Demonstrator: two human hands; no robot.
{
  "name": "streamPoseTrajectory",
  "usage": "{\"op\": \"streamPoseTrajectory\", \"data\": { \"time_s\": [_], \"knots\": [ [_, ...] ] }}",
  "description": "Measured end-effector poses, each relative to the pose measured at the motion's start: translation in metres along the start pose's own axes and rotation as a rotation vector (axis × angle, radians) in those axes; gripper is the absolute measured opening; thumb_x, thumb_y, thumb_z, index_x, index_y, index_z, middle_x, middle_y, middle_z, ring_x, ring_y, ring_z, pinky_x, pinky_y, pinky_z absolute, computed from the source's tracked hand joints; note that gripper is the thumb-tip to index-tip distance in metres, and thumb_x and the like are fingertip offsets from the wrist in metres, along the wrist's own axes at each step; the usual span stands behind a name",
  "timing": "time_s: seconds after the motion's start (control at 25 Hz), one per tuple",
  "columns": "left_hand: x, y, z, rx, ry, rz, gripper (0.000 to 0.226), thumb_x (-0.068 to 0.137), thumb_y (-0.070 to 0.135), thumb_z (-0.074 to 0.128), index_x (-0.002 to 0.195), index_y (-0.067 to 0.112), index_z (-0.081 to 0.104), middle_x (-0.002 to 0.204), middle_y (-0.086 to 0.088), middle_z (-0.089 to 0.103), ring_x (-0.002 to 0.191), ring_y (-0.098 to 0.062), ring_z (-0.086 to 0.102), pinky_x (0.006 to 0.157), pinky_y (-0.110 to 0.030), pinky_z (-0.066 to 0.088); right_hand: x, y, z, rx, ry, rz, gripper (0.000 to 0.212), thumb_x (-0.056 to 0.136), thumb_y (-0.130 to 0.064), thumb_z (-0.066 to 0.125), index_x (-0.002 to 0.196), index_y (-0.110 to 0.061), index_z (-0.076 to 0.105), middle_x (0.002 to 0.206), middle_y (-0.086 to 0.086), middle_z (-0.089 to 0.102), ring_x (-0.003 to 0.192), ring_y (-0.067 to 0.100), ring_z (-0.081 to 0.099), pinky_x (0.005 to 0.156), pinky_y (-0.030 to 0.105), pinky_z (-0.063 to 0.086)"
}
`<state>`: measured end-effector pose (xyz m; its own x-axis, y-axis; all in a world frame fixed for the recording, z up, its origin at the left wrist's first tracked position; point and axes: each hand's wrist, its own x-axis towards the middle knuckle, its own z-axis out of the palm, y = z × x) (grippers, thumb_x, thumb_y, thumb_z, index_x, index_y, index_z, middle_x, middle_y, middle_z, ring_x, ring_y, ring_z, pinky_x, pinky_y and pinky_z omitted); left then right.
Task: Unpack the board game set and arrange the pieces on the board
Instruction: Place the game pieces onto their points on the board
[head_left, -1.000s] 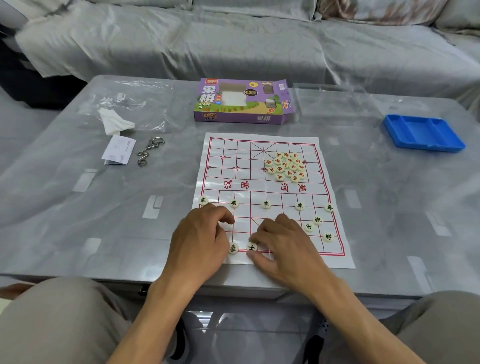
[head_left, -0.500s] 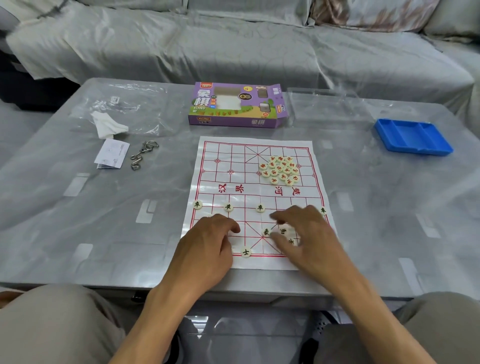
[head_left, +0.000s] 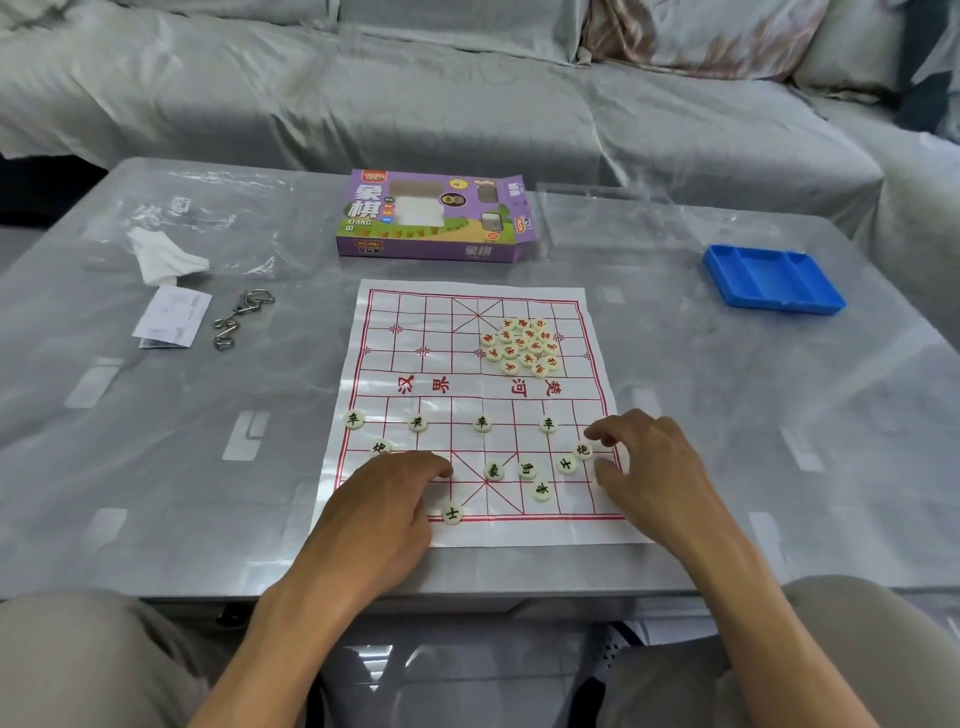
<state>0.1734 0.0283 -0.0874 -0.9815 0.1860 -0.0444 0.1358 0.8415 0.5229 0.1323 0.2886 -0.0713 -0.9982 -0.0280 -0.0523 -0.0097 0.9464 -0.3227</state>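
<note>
Paper board flat mid-table. Left hand rests palm-down on near-left corner, fingers loosely curled, holding nothing visible. Right hand at near-right edge, fingers spread over black cannon piece. Red pieces piled far-right.

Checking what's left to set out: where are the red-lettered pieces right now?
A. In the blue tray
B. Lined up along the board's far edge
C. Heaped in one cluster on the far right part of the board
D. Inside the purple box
C: the red-lettered pieces lie bunched together on the board, on its far right part.
</note>
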Motion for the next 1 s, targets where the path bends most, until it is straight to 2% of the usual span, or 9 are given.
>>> {"op": "streamPoseTrajectory", "data": {
  "time_s": [0.16, 0.36, 0.44, 0.56, 0.72, 0.92, 1.0],
  "knots": [
    [-0.001, -0.002, -0.001, -0.022, -0.003, -0.012, 0.047, 0.087, 0.005, 0.043, 0.122, 0.033, 0.057, 0.123, 0.011, 0.061, 0.112, -0.013, 0.054, 0.088, -0.024, 0.045, 0.003, 0.003, -0.003, 0.027, 0.042, 0.031, 0.022, 0.096, -0.020, 0.049, 0.111, -0.029, 0.062, 0.108, -0.011, 0.062, 0.095, 0.008, 0.046, 0.073, 0.024, 0.039],
    [-0.001, 0.000, -0.002, -0.013, -0.004, -0.005, 0.048, 0.087, 0.005, 0.043, 0.125, 0.032, 0.056, 0.126, 0.010, 0.060, 0.115, -0.014, 0.053, 0.091, -0.028, 0.045, -0.005, 0.016, -0.023, 0.120, -0.080, 0.097, 0.005, 0.088, -0.027, 0.065, 0.089, -0.031, 0.063, 0.084, -0.013, 0.065, 0.076, 0.008, 0.059, 0.062, 0.024, 0.043],
    [-0.001, -0.001, -0.002, -0.006, -0.004, -0.014, 0.048, 0.088, 0.005, 0.043, 0.126, 0.031, 0.056, 0.126, 0.010, 0.060, 0.115, -0.014, 0.053, 0.091, -0.027, 0.045, -0.009, 0.016, -0.023, 0.107, -0.163, 0.094, 0.015, 0.084, -0.034, 0.070, 0.095, -0.033, 0.060, 0.087, -0.015, 0.064, 0.077, 0.008, 0.059, 0.062, 0.022, 0.042],
    [0.000, 0.001, -0.002, -0.001, -0.004, -0.021, 0.049, 0.088, 0.005, 0.043, 0.126, 0.032, 0.055, 0.127, 0.010, 0.060, 0.116, -0.014, 0.053, 0.090, -0.026, 0.044, -0.009, 0.012, -0.015, 0.056, -0.212, 0.077, 0.030, 0.080, -0.038, 0.073, 0.103, -0.035, 0.054, 0.093, -0.017, 0.060, 0.082, 0.007, 0.057, 0.069, 0.024, 0.047],
    [-0.001, 0.003, -0.002, -0.010, -0.001, -0.025, 0.048, 0.088, 0.004, 0.043, 0.126, 0.031, 0.056, 0.127, 0.010, 0.060, 0.116, -0.014, 0.053, 0.091, -0.026, 0.043, -0.006, 0.012, -0.006, 0.035, -0.213, 0.087, 0.024, 0.082, -0.037, 0.072, 0.100, -0.034, 0.056, 0.096, -0.015, 0.061, 0.085, 0.009, 0.059, 0.077, 0.030, 0.053],
    [-0.001, 0.002, -0.002, -0.008, -0.016, -0.023, 0.048, 0.088, 0.004, 0.043, 0.125, 0.031, 0.056, 0.127, 0.011, 0.060, 0.116, -0.014, 0.053, 0.092, -0.026, 0.043, -0.006, 0.011, -0.003, 0.021, -0.197, 0.108, 0.018, 0.083, -0.035, 0.069, 0.098, -0.032, 0.060, 0.096, -0.015, 0.063, 0.085, 0.010, 0.060, 0.077, 0.030, 0.055],
    [-0.001, 0.001, -0.001, -0.008, -0.015, -0.027, 0.047, 0.089, 0.006, 0.043, 0.125, 0.031, 0.056, 0.127, 0.011, 0.059, 0.116, -0.014, 0.053, 0.091, -0.026, 0.043, -0.007, 0.007, -0.004, 0.022, -0.177, 0.096, 0.018, 0.082, -0.036, 0.069, 0.098, -0.032, 0.060, 0.095, -0.016, 0.063, 0.083, 0.010, 0.060, 0.072, 0.028, 0.053]
  ]
}}
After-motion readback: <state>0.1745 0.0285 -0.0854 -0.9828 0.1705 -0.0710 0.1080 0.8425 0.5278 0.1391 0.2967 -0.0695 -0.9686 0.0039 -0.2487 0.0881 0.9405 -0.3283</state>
